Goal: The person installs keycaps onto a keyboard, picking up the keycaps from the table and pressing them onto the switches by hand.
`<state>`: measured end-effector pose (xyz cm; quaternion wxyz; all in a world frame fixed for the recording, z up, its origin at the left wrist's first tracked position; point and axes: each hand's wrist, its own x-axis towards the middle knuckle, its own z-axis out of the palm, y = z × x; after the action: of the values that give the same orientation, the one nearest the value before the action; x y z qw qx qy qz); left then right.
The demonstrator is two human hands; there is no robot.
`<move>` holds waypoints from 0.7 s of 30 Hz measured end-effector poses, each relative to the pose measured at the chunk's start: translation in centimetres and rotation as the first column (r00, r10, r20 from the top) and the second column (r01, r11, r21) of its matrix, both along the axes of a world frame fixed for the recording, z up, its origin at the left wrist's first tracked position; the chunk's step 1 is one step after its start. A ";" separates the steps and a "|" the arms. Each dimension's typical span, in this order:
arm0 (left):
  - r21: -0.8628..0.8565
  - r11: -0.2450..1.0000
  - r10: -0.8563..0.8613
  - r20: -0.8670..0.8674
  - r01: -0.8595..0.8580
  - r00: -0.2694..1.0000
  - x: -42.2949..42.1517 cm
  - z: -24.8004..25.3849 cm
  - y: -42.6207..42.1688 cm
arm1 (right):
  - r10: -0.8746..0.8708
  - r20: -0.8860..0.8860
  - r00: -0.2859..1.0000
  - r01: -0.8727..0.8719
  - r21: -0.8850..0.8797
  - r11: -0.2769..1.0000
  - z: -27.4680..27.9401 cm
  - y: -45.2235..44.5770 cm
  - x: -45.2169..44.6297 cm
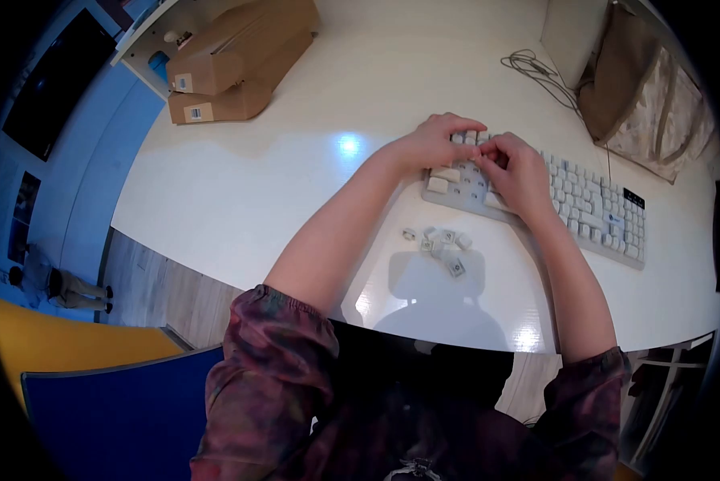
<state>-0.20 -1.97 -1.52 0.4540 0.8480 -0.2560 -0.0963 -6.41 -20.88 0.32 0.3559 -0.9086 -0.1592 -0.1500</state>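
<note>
White keyboard (582,210) under close fingerwork

Head view: your left hand (434,146) and right hand (523,175) met over its left end, their grip unclear. You seemed mid-keycap work, loose keycaps (455,266) nearby; the next move called for fine fingertip control.

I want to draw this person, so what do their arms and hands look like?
Puffy sleeves in patchy dark red, purple and grey, gathered at the ends. Forearms bare. Left hand and right hand have no gloves.
</note>
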 end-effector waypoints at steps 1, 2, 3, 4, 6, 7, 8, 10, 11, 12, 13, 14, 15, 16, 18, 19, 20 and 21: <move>-0.002 1.000 0.019 -0.009 -0.019 1.000 -0.1 0.1 -0.1 | 0.008 -0.004 1.000 -0.008 0.003 1.000 0.0 -0.1 0.2; -0.037 0.999 0.026 -0.069 -0.028 0.997 -0.4 0.3 -0.3 | 0.005 -0.019 1.000 -0.005 -0.009 1.000 0.1 -0.2 0.2; -0.042 0.999 0.025 -0.062 -0.028 0.998 -0.7 0.3 -0.4 | -0.001 -0.028 1.000 0.000 -0.008 1.000 0.1 -0.3 0.1; -0.046 0.999 0.027 -0.053 -0.030 0.998 -1.0 0.4 -0.4 | -0.004 -0.035 0.999 0.003 -0.006 1.000 0.1 -0.2 0.0; -0.049 0.998 0.037 -0.011 -0.038 0.999 -1.6 0.6 -0.3 | -0.007 -0.038 0.999 0.007 0.000 1.000 0.2 -0.2 -0.2; -0.049 0.998 0.044 0.022 -0.043 0.999 -1.9 0.6 -0.3 | -0.008 -0.033 0.999 0.008 0.002 1.000 0.1 -0.2 -0.3; -0.050 0.998 0.049 0.053 -0.046 0.997 -2.1 0.5 -0.3 | -0.012 -0.030 0.999 0.012 0.004 1.000 0.0 -0.3 -0.3; -0.227 0.973 0.026 -0.092 -0.047 0.995 -2.7 0.7 0.2 | 0.007 -0.011 1.000 -0.006 0.033 0.999 -0.2 -0.3 -0.2; -0.313 0.948 0.002 -0.166 -0.055 0.986 -3.0 0.6 0.4 | 0.013 -0.005 1.000 -0.013 0.046 0.999 -0.3 -0.5 -0.2; -0.253 0.967 0.002 -0.095 -0.026 0.995 -3.3 0.5 0.5 | 0.015 -0.008 1.000 -0.015 0.048 0.999 -0.4 -0.6 -0.2; -0.191 0.982 -0.004 -0.024 0.000 1.000 -3.5 0.5 0.7 | 0.015 -0.011 1.000 -0.015 0.049 0.999 -0.4 -0.6 -0.2; -0.127 0.992 -0.016 0.050 0.023 0.999 -3.5 0.5 0.8 | 0.015 -0.011 1.000 -0.015 0.050 0.999 -0.4 -0.6 -0.2; -0.121 0.992 -0.030 0.057 0.037 0.998 -3.4 0.5 0.9 | 0.012 -0.009 1.000 -0.011 0.052 0.999 -0.4 -0.6 -0.1; -0.117 0.992 -0.042 0.062 0.049 0.997 -3.4 0.6 0.9 | 0.010 -0.010 1.000 -0.009 0.051 0.999 -0.4 -0.6 -0.1; -0.116 0.992 -0.045 0.070 0.053 0.997 -3.5 0.5 0.9 | 0.009 -0.015 1.000 -0.009 0.051 0.999 -0.4 -0.5 -0.3; -0.117 0.992 -0.038 0.079 0.047 0.996 -3.6 0.5 0.8 | 0.011 -0.013 1.000 -0.010 0.052 0.999 -0.2 -0.5 -0.4; -0.120 0.992 -0.029 0.088 0.039 0.996 -3.6 0.4 0.8 | 0.013 -0.012 1.000 -0.013 0.051 0.999 -0.2 -0.4 -0.4; -0.143 0.989 -0.024 0.043 0.030 0.999 -3.4 0.3 0.7 | 0.012 -0.020 1.000 -0.011 0.053 0.999 -0.2 -0.4 -0.3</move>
<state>-3.61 -1.24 -1.18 0.5071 0.8114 -0.2830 -0.0662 -6.71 -21.30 0.07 0.3823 -0.8993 -0.1568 -0.1431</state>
